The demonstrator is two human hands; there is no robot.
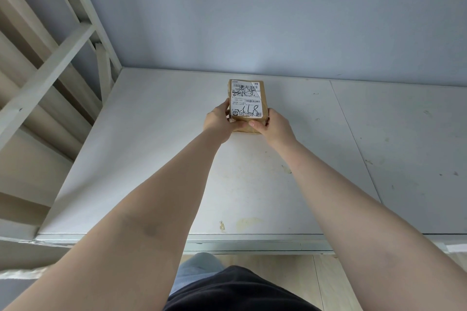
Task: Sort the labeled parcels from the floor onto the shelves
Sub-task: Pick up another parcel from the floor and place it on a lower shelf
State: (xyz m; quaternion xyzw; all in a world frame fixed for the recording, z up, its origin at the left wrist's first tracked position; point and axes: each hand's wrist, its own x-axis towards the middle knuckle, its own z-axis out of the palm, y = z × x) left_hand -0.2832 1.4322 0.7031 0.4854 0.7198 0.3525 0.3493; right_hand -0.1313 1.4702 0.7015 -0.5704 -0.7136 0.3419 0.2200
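Note:
A small brown cardboard parcel [247, 98] with a white shipping label and handwritten black marks lies on the white shelf board [151, 159], near the back wall. My left hand [217, 121] grips its near left side. My right hand [273, 127] grips its near right corner, thumb across the front edge. Both arms are stretched far forward over the shelf. The parcel's near edge is partly hidden by my fingers.
The shelf board carries scuffs and yellowish stains [249, 222] near its front metal edge [252, 245]. A white frame with diagonal braces [58, 55] closes the left side. A pale blue wall [278, 20] stands behind. Light wooden floor [341, 283] shows below.

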